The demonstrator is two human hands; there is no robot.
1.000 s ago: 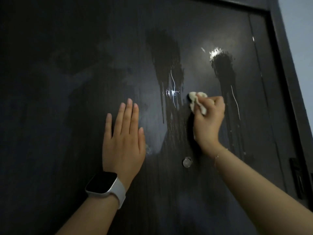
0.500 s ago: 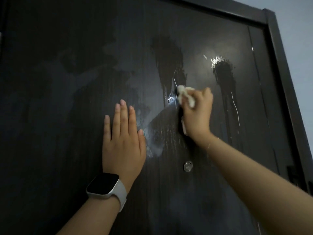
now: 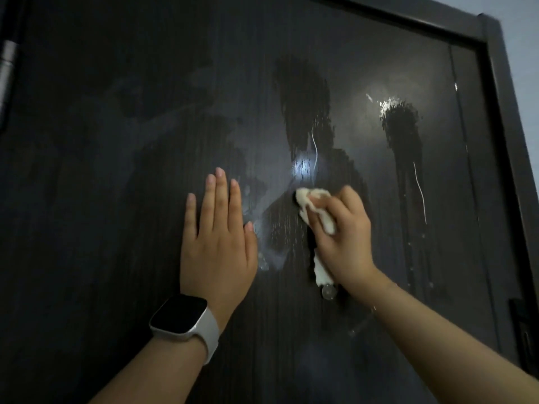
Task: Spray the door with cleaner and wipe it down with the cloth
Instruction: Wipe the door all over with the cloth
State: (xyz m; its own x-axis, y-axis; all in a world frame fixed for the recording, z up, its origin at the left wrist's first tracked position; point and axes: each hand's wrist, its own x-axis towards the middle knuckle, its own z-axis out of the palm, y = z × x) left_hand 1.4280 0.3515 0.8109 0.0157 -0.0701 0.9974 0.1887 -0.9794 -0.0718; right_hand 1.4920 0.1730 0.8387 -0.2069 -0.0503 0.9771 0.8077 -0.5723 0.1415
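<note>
Light: dim.
Glare: bright spots on the wet dark wood-grain door (image 3: pixel 116 258).
Edges: wide-angle bending of the frame.

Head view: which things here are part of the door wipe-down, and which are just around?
In the job:
door, wet with cleaner runs
cloth, gripped by the right hand
left hand, flat on the door

Just there:
smartwatch on the left wrist
peephole
hinge
door frame
lock plate

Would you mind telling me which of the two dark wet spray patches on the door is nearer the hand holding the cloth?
The left patch, directly above the cloth gripped in the right hand; the right patch lies farther off, toward the door's edge.
</note>
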